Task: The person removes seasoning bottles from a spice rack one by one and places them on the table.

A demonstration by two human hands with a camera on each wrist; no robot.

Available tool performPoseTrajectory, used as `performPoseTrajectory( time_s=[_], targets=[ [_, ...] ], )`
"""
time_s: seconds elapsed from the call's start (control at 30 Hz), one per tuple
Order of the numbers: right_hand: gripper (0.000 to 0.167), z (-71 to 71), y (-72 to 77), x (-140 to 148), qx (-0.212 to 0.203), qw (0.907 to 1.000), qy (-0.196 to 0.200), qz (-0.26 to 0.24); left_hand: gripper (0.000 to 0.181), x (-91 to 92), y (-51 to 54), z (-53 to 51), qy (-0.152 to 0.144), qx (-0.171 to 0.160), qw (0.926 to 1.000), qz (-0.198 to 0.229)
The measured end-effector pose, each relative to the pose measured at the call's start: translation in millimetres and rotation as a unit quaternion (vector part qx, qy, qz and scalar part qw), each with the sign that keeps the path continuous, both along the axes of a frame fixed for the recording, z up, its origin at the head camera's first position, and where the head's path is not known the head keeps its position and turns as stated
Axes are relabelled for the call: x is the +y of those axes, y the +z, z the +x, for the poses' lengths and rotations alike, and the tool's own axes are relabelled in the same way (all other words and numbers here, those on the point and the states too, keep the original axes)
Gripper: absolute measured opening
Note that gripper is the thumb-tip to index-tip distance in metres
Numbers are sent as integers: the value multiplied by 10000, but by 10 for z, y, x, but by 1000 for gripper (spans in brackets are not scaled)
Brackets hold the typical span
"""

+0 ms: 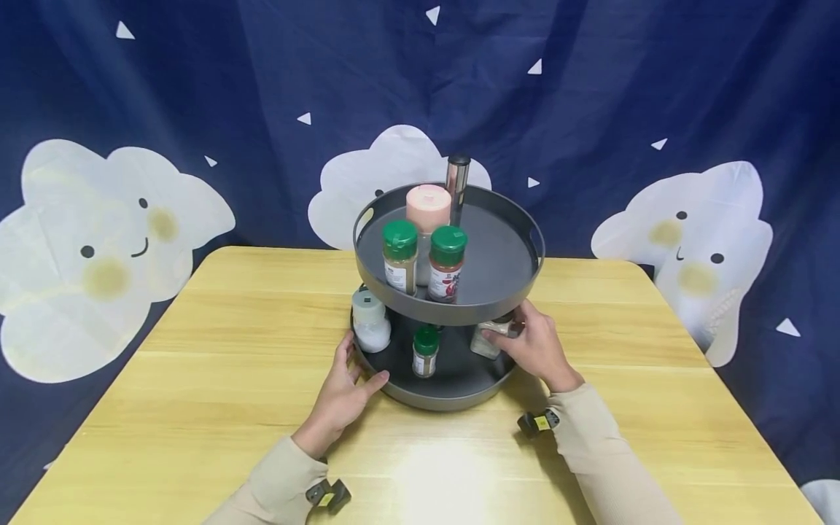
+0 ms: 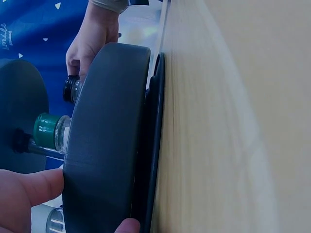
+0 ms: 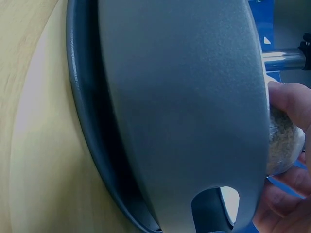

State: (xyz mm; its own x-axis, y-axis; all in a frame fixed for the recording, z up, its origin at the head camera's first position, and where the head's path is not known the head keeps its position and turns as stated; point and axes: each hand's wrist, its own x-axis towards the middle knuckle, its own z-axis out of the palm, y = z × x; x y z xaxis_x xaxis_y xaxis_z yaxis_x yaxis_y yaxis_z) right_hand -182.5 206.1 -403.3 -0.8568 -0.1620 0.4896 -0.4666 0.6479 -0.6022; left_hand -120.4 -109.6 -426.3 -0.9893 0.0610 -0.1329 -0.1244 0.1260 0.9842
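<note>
One two-tier rack (image 1: 449,315): upper tray (image 1: 499,240) overhangs lower tray (image 1: 446,401), so work low. Your left hand (image 1: 343,390) grips the lower tray; brace it. Right hand (image 1: 541,344) grasps the tilted jar (image 1: 484,348) at that tray's right; level its base before releasing.

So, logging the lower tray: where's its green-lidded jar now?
In the head view, the green-lidded jar stands on the lower tray, right of the white jar and left of the tilted jar in the right hand.
</note>
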Motion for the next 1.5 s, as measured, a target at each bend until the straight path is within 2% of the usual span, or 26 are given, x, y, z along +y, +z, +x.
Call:
performPoseTrajectory(
  time_s=[0.5,1.1,1.5],
  targets=[
    [46,3,-24,-2,-32,9999,38,-139,94,13,-10,0,20,57,9998,-198],
    [43,20,99,-5,105,9997,6,-231,94,-1,-18,-18,50,28,9996,-294],
    [43,25,126,33,286,9993,-54,-240,94,5,-26,-14,50,67,9997,-228]
  ],
)
